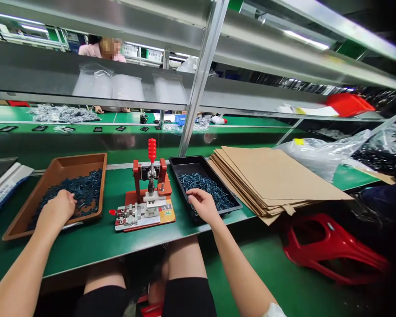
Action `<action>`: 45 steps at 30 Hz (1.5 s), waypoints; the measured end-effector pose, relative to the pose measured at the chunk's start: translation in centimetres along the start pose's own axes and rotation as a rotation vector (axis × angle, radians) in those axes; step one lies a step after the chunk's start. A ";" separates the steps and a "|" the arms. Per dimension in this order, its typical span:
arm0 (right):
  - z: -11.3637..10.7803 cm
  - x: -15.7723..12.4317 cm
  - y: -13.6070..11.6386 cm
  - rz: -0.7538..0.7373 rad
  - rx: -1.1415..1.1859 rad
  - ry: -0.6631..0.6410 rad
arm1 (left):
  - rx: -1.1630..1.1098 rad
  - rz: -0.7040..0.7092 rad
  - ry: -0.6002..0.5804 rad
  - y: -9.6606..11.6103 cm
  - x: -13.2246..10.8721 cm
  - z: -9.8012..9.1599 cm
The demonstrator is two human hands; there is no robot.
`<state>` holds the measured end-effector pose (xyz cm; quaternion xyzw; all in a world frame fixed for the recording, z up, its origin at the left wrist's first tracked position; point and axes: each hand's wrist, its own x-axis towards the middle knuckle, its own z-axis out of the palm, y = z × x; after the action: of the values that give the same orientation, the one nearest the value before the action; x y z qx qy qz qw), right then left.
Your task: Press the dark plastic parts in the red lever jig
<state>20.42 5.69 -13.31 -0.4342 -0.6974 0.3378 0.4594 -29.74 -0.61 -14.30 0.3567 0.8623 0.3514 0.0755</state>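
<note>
The left hand (56,209) rests in a brown tray (53,231) on dark blue parts (89,189), curled over them. The right hand (203,204) reaches past the black tray's (188,160) near rim, among blue screws (207,189). Whether either grip has closed on anything, I can't tell. A red toggle press (148,185) stands between the trays, close to the counter's (95,246) near edge, its label (166,213) unreadable.
</note>
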 end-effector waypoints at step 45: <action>9.2 -6.2 2.9 0.096 0.186 0.054 | 0.188 0.830 -0.518 13.6 -13.9 6.3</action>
<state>13.94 0.47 -21.26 -0.4314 -0.6287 0.4111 0.4996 -9.44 0.34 -11.67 0.7506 0.6285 0.1725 0.1086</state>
